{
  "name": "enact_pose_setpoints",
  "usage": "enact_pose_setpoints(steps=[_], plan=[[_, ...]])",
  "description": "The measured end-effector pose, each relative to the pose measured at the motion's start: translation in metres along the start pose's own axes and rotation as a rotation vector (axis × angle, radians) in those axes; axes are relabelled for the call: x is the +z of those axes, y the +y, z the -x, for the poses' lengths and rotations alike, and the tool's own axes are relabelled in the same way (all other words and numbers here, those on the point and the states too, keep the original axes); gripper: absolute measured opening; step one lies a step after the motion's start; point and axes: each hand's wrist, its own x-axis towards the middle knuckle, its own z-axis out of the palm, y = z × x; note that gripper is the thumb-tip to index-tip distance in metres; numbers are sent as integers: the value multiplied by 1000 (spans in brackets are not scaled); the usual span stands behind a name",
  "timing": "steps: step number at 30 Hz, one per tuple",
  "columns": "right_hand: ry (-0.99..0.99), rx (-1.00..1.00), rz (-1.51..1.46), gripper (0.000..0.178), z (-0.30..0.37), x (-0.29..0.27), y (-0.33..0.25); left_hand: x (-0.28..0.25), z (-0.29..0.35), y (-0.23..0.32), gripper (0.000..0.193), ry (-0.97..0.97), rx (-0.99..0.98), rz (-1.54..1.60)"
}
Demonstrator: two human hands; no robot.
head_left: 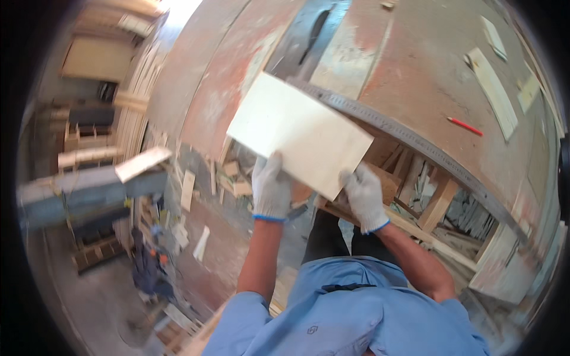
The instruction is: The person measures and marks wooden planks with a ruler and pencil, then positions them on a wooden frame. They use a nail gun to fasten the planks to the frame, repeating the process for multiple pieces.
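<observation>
Both my hands, in white knit gloves with blue cuffs, hold a pale rectangular wooden board at the near edge of a worn worktable. My left hand grips its lower left edge, the thumb on top and the other fingers mostly hidden beneath. At the right-hand near corner, my right hand is closed on the board. Just beyond the board runs a long metal rail with scale marks, along the table's front. A dark saw blade shows in a slot of the tabletop past the board.
A red pencil and pale wood strips lie on the table's right side. Wood offcuts litter the floor at left. Under the table are more scraps. A plank juts out near a grey beam.
</observation>
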Motion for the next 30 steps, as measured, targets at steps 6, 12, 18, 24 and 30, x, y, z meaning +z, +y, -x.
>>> enact_pose_setpoints(steps=[6, 12, 18, 24, 30], plan=[[-667, 96, 592, 30, 85, -2, 76, -145, 162, 2, 28, 498, 89, -164], [-912, -442, 1186, 27, 60, 23, 118, -220, 282, -58, 38, 817, 26, -79], [-1027, -1251, 1526, 31, 2, 80, 160, -209, 357, -107, 36, 979, -136, -22], [-1376, -934, 2212, 41, -55, 115, 209, -193, 413, -142, 29, 1081, -73, 163], [-1226, -850, 2277, 61, -90, 130, 250, -164, 484, -152, 27, 1309, -72, -131]])
